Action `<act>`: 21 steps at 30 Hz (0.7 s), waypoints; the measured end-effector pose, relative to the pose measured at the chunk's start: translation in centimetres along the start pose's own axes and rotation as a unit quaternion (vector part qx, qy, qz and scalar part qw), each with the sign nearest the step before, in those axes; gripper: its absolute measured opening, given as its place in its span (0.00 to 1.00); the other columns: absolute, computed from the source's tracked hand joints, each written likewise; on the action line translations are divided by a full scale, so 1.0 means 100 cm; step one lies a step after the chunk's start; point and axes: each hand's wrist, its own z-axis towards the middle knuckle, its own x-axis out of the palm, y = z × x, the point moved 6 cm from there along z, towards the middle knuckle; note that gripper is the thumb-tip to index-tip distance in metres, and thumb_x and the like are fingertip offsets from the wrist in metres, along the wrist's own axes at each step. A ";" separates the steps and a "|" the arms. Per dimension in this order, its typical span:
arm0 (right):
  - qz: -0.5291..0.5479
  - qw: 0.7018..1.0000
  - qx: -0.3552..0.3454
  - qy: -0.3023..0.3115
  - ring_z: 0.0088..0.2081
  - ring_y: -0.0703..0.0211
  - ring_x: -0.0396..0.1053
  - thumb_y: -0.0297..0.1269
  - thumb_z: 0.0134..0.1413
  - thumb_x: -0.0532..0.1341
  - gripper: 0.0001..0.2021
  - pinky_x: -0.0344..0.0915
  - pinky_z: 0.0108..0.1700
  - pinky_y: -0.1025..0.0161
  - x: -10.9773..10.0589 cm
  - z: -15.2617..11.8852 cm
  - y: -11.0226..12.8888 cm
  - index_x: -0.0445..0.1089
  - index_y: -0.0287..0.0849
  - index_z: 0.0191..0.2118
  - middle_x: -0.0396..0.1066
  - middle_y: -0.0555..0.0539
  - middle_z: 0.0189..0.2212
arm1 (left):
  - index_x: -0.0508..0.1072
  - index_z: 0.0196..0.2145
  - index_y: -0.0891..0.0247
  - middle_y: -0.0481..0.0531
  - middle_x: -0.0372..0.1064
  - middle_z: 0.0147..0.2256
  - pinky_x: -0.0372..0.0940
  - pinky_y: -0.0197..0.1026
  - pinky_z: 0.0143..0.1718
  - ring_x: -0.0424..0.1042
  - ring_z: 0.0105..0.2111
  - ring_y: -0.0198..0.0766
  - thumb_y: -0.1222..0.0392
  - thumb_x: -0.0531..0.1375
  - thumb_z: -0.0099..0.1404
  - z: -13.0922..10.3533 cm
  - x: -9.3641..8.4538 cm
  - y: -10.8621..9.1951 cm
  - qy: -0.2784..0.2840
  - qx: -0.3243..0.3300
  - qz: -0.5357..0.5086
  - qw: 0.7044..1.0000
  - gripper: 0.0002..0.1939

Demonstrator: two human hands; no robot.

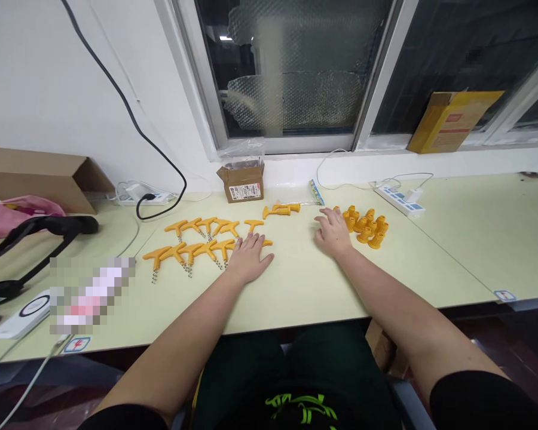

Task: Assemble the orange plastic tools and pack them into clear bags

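Observation:
My left hand (250, 260) lies palm down with fingers spread, partly over a yellow T-handled corkscrew (267, 243) whose shaft is hidden. To its left, several more corkscrews (206, 252) with metal spirals lie in two rough rows. My right hand (334, 234) is open, its fingers bent and apart, at the left side of a cluster of yellow plastic sleeves (366, 226). Whether its far fingers touch a sleeve I cannot tell. Farther back, between the hands, yellow corkscrews with sleeves on them (277, 211) lie on their sides.
A small open carton (244, 181) and a clear plastic bag (296, 194) sit by the wall. Power strips (400, 200) with cables lie at the back. On the left are a black strap-like frame (40, 224), a white device (24, 313) and a large cardboard box (36, 176).

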 end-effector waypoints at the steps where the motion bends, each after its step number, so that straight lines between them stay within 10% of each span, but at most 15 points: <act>1: 0.027 0.999 -0.024 0.020 0.69 0.47 0.55 0.32 0.60 0.55 0.22 0.41 0.74 0.47 0.004 -0.001 0.010 0.71 0.38 0.58 0.60 0.37 0.68 | 0.54 0.72 0.64 0.61 0.47 0.74 0.36 0.59 0.74 0.42 0.75 0.52 0.37 0.47 0.72 0.000 0.001 0.000 0.001 0.001 0.000 1.000 0.40; 7: 0.120 0.977 -0.070 0.162 0.65 0.48 0.63 0.39 0.63 0.55 0.25 0.57 0.68 0.52 0.036 0.005 0.036 0.69 0.37 0.62 0.65 0.37 0.65 | 0.54 0.72 0.60 0.60 0.43 0.75 0.33 0.63 0.73 0.41 0.75 0.52 0.39 0.49 0.72 0.001 -0.003 -0.001 -0.001 -0.004 -0.029 1.000 0.38; 16: 0.006 0.997 -0.026 0.067 0.72 0.41 0.46 0.39 0.58 0.56 0.36 0.36 0.72 0.44 0.059 0.067 0.064 0.54 0.33 0.71 0.49 0.35 0.74 | 0.73 0.53 0.55 0.55 0.71 0.53 0.56 0.56 0.65 0.66 0.59 0.51 0.54 0.58 0.68 -0.008 -0.042 -0.003 -0.155 0.069 -0.130 0.977 0.16; 21: 0.011 0.996 0.001 0.088 0.63 0.40 0.58 0.39 0.60 0.56 0.26 0.44 0.69 0.44 0.067 0.081 0.072 0.67 0.34 0.61 0.67 0.33 0.61 | 0.76 0.44 0.57 0.54 0.71 0.45 0.62 0.52 0.56 0.68 0.50 0.48 0.59 0.58 0.68 -0.014 -0.040 -0.004 -0.160 0.116 -0.136 0.971 0.09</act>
